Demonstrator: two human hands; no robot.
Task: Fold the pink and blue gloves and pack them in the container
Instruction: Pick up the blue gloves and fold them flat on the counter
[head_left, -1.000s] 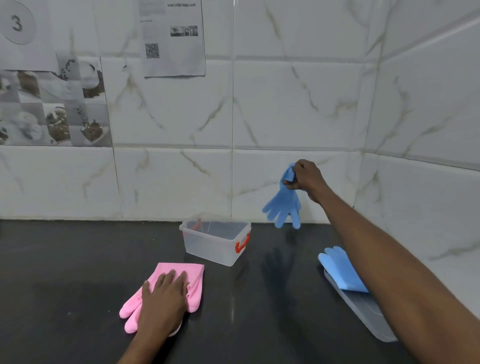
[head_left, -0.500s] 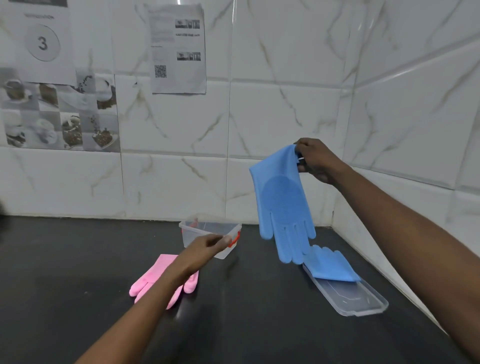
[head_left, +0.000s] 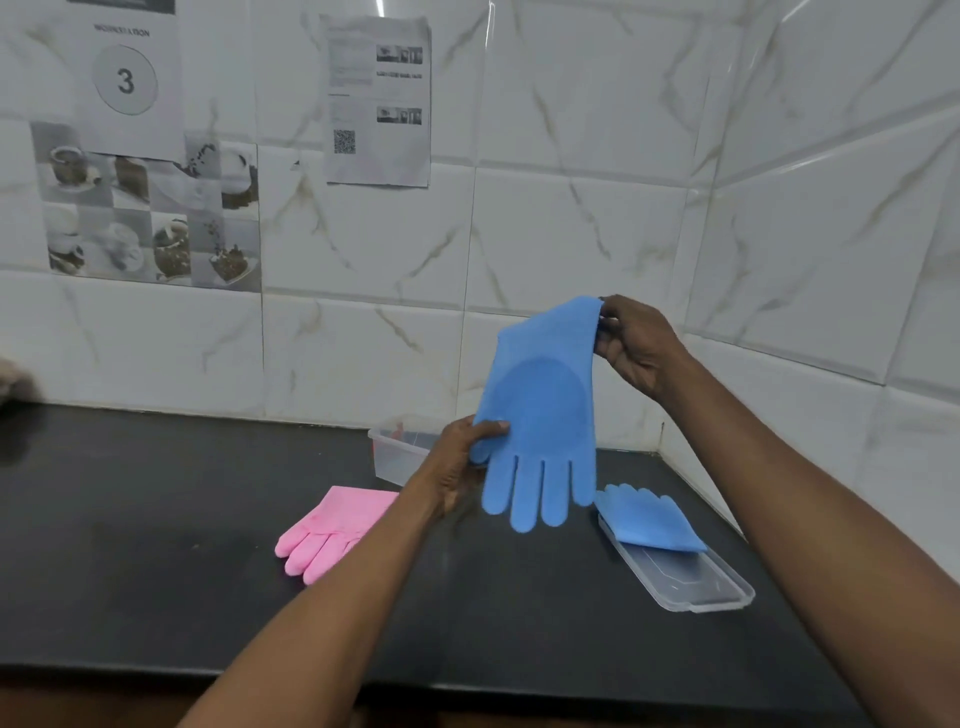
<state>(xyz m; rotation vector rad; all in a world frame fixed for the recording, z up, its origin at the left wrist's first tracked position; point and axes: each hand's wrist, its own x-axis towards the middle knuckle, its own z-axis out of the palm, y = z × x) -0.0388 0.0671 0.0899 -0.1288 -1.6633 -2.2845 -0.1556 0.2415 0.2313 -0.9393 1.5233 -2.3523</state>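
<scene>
Right hand (head_left: 636, 345) is pinching the cuff of the hanging blue glove (head_left: 540, 410); left hand (head_left: 457, 462) is gripping its thumb edge. Soft, floppy silicone with a nubbed palm, so I'd be folding cuff onto fingers flat on the surface (head_left: 156, 519). Clear rigid container (head_left: 395, 460) is sitting just behind the left hand.

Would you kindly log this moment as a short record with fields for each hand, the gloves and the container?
right hand: pinches cuff of held blue glove, fingers hanging down
left hand: grips that glove's thumb side
second blue glove: lies on the clear lid
pink gloves: flat on black counter
container: open, behind left hand
</scene>
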